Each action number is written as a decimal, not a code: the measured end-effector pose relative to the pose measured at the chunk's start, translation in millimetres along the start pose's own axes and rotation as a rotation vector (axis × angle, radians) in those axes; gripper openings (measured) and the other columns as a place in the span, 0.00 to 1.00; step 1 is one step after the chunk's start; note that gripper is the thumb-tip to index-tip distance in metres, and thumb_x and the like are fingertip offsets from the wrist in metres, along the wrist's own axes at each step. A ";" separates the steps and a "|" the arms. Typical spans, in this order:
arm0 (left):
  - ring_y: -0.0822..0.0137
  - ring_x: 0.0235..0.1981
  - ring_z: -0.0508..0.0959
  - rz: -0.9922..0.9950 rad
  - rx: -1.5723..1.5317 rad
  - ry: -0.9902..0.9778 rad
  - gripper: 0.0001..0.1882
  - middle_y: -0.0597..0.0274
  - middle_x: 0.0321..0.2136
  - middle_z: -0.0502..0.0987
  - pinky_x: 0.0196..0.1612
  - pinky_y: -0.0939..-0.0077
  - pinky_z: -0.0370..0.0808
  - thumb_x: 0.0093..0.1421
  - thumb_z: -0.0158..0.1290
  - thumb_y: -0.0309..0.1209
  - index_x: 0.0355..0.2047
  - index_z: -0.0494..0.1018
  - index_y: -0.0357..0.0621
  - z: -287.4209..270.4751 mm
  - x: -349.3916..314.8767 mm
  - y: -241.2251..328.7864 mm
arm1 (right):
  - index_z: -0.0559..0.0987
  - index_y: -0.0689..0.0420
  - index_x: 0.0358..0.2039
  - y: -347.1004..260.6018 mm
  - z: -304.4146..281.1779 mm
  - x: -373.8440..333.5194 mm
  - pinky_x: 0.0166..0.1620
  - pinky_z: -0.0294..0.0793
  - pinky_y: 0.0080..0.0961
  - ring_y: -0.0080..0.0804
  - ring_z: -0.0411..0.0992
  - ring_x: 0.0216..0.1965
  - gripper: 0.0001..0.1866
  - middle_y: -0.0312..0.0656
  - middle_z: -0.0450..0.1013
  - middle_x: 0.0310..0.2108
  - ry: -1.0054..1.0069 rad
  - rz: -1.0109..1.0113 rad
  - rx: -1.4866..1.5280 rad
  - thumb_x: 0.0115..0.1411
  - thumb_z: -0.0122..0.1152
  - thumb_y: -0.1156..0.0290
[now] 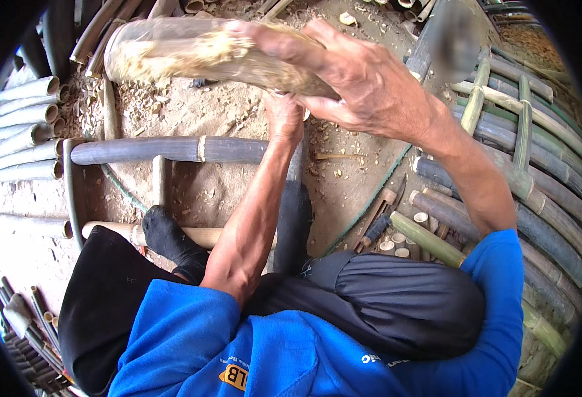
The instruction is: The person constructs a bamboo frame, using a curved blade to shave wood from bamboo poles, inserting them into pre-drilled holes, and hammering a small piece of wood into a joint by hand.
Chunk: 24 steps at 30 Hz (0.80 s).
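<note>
My right hand [344, 76] is closed round the right end of a thick, straw-coloured, club-like piece with a rough fibrous surface [185, 58]. It lies nearly level above the ground, and motion smears it and my fingers. Just below it, my left hand [283, 118] is closed at the upper end of a dark bamboo pole [296, 155]; the piece above partly hides its fingers. Whether the piece touches my left hand I cannot tell. A dark crosspiece [165, 151] of a bamboo frame reaches toward my left wrist.
A pale lower bar [115, 231] of the frame runs by my socked foot [165, 235]. Cut bamboo tubes [23, 132] are stacked at left, long poles [536, 178] at right. Tools with handles [377, 228] and short tubes [400, 246] lie near my right knee. Shavings litter the ground.
</note>
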<state>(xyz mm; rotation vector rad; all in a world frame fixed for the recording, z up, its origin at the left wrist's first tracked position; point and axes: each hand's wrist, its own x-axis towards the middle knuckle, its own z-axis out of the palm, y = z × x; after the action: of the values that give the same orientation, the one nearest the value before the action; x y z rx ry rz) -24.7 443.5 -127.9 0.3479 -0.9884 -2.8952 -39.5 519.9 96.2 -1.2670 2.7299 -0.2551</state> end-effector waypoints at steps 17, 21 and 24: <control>0.79 0.21 0.70 0.127 0.180 0.166 0.08 0.67 0.21 0.74 0.26 0.82 0.69 0.64 0.54 0.27 0.38 0.78 0.35 14.5 -9.6 33.9 | 0.52 0.27 0.72 34.2 8.6 -44.6 0.62 0.74 0.42 0.46 0.70 0.59 0.52 0.45 0.63 0.66 -0.069 0.397 0.200 0.53 0.68 0.77; 0.74 0.19 0.66 0.068 0.271 0.008 0.11 0.67 0.17 0.69 0.28 0.77 0.68 0.60 0.55 0.28 0.35 0.78 0.28 2.8 -15.5 41.4 | 0.45 0.49 0.74 35.5 -11.6 -42.3 0.69 0.59 0.31 0.47 0.62 0.67 0.50 0.57 0.59 0.67 0.064 0.077 0.357 0.59 0.67 0.71; 0.76 0.20 0.67 0.070 0.292 -0.015 0.11 0.68 0.18 0.69 0.28 0.79 0.67 0.60 0.53 0.27 0.35 0.79 0.29 -6.3 -7.3 37.1 | 0.45 0.49 0.74 36.7 -10.5 -35.9 0.66 0.63 0.31 0.47 0.66 0.64 0.51 0.57 0.61 0.67 0.049 0.069 0.301 0.57 0.67 0.73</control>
<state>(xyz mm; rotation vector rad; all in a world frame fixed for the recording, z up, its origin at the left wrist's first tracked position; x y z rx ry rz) -16.7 411.2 -108.7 0.2998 -1.3999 -2.6948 -45.7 571.8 100.5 -1.0956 2.6388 -0.6677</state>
